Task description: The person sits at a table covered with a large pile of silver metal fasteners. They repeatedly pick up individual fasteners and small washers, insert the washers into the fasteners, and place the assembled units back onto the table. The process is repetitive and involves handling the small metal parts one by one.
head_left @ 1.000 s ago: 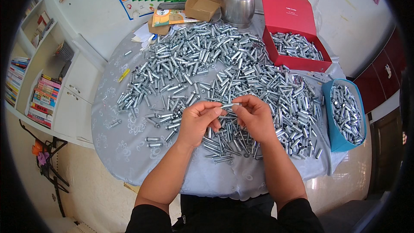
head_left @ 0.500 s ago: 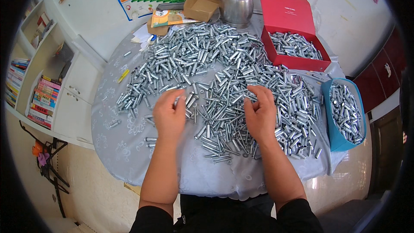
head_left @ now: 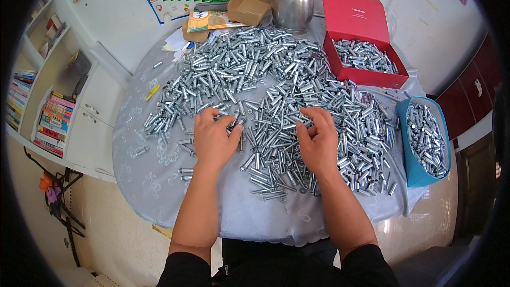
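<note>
A large spread of silvery metal anchor bolts and sleeves (head_left: pixel 249 66) covers much of the table, with washers among them. At the near left side of the heap, my left hand (head_left: pixel 213 139) has its fingers curled down, thumb and forefinger closing around a metal bolt (head_left: pixel 232 124); its fingertips are partly hidden. My right hand (head_left: pixel 320 143) rests over the right part of the heap, thumb and forefinger apart, above loose bolts (head_left: pixel 284 127). I see nothing held in it, though its lower fingers are hidden.
An open red box (head_left: pixel 372 78) and a blue bin (head_left: pixel 429 176), both filled with metal pieces, stand at the right. Behind the heap are a steel canister (head_left: pixel 292 8), a cardboard box (head_left: pixel 248 5) and a booklet (head_left: pixel 210 20). A yellow pen (head_left: pixel 152 92) lies at left.
My left hand has moved slightly right, its thumb swinging over to the bolts beside it. My right hand has shifted a little left, remaining over the heap.
</note>
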`<action>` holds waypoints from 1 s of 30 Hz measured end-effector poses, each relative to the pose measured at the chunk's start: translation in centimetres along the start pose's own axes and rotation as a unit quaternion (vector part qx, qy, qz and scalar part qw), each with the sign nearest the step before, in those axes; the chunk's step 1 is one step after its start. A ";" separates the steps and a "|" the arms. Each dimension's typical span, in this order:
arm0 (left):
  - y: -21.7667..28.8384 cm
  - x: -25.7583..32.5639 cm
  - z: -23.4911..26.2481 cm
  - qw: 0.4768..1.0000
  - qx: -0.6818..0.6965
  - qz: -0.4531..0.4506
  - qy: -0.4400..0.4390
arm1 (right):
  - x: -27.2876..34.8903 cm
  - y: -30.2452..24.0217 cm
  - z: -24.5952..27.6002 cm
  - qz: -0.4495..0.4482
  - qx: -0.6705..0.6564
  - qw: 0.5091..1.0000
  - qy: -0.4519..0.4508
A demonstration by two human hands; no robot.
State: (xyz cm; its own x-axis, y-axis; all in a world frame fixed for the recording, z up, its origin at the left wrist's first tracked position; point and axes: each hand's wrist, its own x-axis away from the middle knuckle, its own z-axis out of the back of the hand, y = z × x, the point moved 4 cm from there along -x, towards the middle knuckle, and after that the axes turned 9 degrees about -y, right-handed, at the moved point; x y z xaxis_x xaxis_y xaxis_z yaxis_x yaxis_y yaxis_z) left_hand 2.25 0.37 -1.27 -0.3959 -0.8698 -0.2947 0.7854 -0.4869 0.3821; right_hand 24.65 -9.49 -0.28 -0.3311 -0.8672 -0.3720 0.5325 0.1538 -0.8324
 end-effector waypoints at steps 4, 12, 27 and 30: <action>0.3 -0.4 -0.5 0.999 -0.041 0.009 -0.011 | 0.1 0.1 0.0 -0.001 -0.006 1.000 -0.006; 0.3 -0.5 -1.4 0.998 -0.048 0.024 -0.013 | 0.1 -0.1 -0.2 -0.003 -0.007 1.000 -0.022; 6.3 1.5 -0.2 0.939 0.299 -0.170 -0.025 | 0.6 -0.4 -1.5 -0.022 -0.104 0.987 -0.122; 6.4 1.9 -0.9 0.894 0.432 -0.094 -0.073 | 0.7 0.5 -1.7 -0.057 -0.142 0.978 -0.139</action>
State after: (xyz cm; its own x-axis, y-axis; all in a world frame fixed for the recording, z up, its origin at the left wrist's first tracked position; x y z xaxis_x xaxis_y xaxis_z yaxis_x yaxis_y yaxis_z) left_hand 6.90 -4.29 -0.16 -0.5893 -0.7367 -0.3316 0.0626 -0.4509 0.8904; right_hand 23.40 -9.22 -1.62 -0.1297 -0.9756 -0.1774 0.2534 0.1404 -0.9571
